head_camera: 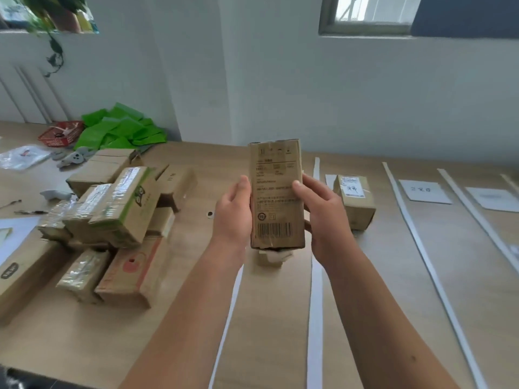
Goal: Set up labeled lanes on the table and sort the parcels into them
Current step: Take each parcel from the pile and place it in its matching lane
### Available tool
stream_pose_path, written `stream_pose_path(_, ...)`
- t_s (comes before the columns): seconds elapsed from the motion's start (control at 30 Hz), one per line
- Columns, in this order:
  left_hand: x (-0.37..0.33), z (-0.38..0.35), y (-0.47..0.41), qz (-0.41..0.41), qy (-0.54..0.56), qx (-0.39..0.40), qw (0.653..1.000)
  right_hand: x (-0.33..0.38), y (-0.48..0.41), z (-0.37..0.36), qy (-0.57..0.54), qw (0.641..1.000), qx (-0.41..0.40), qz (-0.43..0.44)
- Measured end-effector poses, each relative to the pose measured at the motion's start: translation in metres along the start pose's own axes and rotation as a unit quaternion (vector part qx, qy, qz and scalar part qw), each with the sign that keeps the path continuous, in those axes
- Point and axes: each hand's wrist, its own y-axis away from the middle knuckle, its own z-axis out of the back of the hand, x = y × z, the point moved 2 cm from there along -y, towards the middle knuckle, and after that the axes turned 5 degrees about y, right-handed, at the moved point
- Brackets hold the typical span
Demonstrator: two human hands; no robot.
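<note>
In the head view, the person holds one long brown parcel (276, 193) upright in the air, above the table (182, 318) and in front of the chest. The left hand (234, 213) presses its left edge and the right hand (323, 217) presses its right edge, so both hands are closed on the parcel from two sides. The printed face with the barcode is turned toward the camera; I think the person holds it like this to read the address before choosing a lane.

On the right part of the table, white strips (316, 304) lie from far to near and mark the lanes. White label cards (424, 191) lie at the far ends of some lanes. One small box (355, 202) with a white sticker already stands in a lane, just beside the right hand, so the sorting seems only begun. On the left a heap of unsorted parcels (112, 217) waits, probably kept there to be near the left hand. Behind it are green bags (120, 127) and a red basket (60, 133).

The text on the held parcel is too blurred to read. The writing on the cards is also unclear. Something pale shows under the held parcel, but I cannot tell what it is. The fingers behind the parcel are hidden, and the farthest right lane is cut off by the frame edge.
</note>
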Motion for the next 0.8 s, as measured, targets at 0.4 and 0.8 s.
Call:
stream_pose_path(0.4, 0.009, -0.074, 0.019, 0.059, 0.004, 0.057, 0.997, -0.012, -0.001, 0.101, -0.093, 0.992, -0.060, -0.057)
stream_pose_path(0.8, 0.007, -0.077, -0.004, 0.031, 0.021, 0.080, 0.996, 0.008, -0.012, 0.105, -0.058, 0.989, -0.138, -0.004)
